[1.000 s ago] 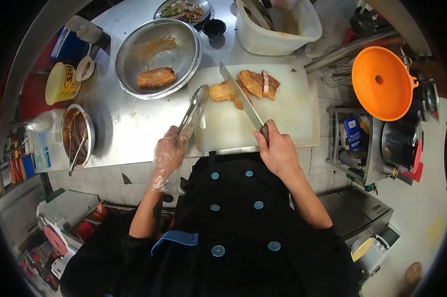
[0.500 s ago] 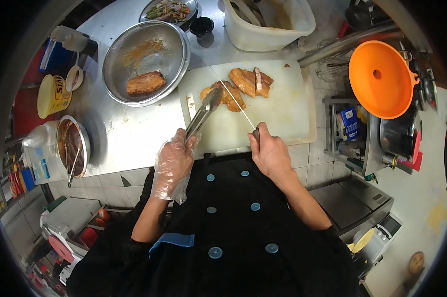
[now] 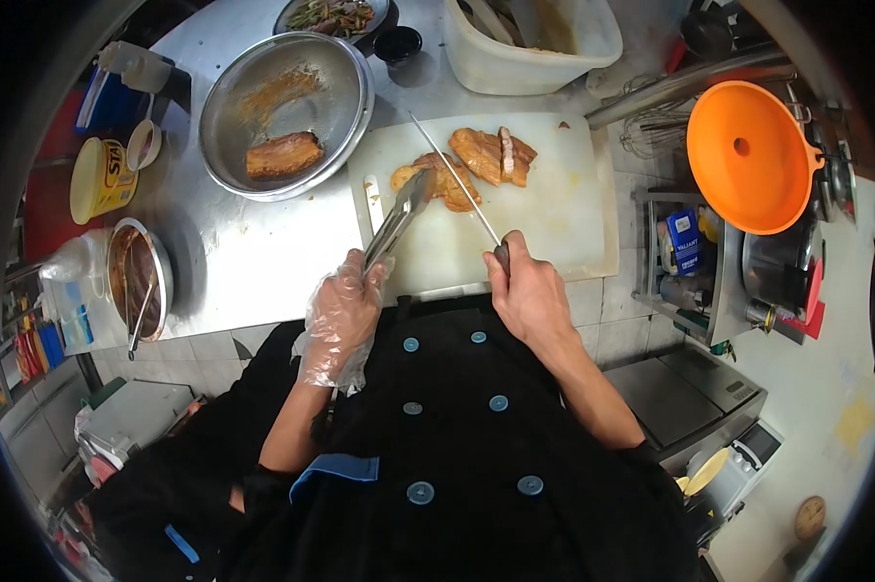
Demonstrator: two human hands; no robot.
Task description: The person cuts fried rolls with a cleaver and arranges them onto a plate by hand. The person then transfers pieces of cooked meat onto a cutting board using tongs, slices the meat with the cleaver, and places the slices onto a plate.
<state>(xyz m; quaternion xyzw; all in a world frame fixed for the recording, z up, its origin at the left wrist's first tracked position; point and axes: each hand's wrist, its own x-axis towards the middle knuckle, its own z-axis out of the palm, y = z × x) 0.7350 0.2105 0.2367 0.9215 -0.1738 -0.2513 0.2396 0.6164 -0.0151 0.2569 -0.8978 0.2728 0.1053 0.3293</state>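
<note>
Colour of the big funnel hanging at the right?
The funnel is bright orange, handle included; it shows best in the current head view.

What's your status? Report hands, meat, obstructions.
Left hand holding tongs against pork belly. Right hand holding knife, blade across it. Pork belly in pieces on cutting board. Tongs near blade.

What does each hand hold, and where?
Left hand: tongs, near the back end. Right hand: knife, by its handle.
</note>
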